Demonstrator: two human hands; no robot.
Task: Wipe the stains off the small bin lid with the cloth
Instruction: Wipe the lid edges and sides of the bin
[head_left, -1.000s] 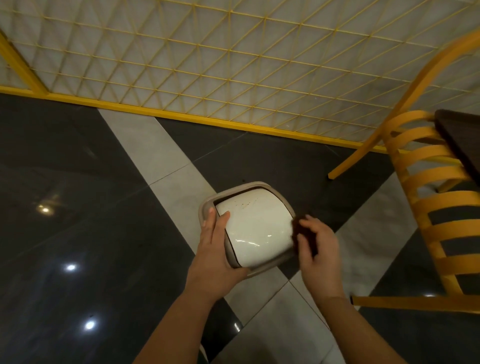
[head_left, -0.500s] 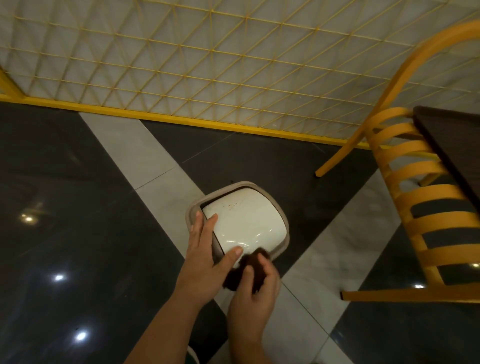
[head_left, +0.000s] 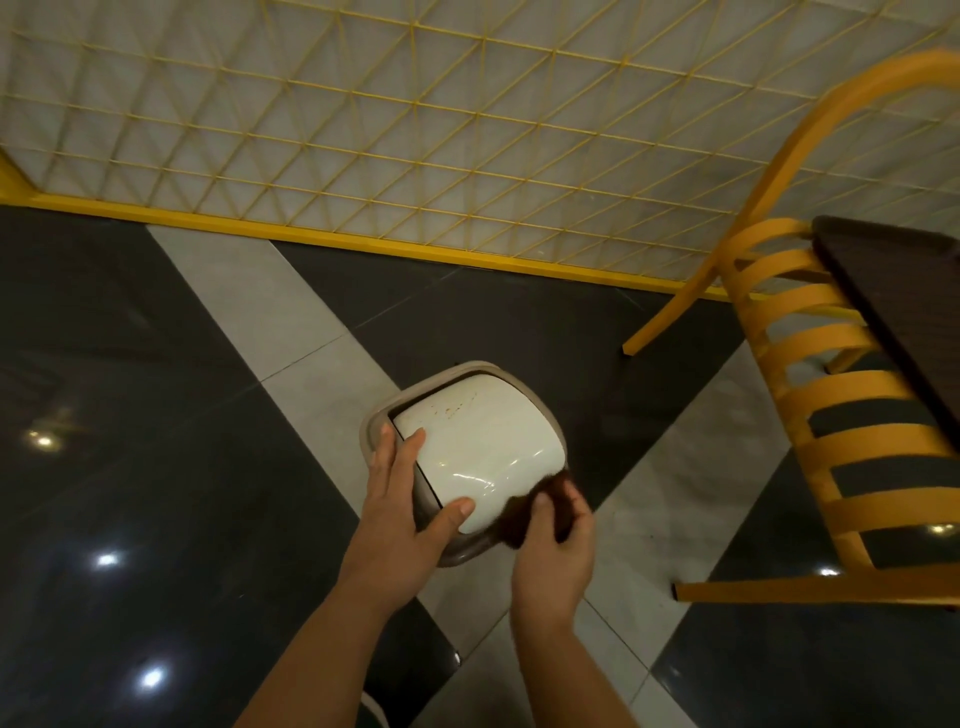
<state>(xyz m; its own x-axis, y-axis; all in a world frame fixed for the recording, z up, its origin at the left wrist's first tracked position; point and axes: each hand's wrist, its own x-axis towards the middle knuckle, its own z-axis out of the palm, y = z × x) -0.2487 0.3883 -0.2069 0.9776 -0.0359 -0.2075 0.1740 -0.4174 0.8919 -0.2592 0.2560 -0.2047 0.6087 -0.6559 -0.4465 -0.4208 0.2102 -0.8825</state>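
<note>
Left hand (head_left: 397, 512) steadies lid (head_left: 480, 449), fingers flat on white flap, thumb at near edge. Right hand (head_left: 553, 551) grips dark cloth (head_left: 524, 512) at lid's near-right corner. Risk: flap swings under pressure; far specks (head_left: 457, 408) missed.

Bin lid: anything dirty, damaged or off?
Small brown specks dot the bin lid near its far edge. The cloth in the right hand is at the near corner, away from them. No visible damage.
</note>
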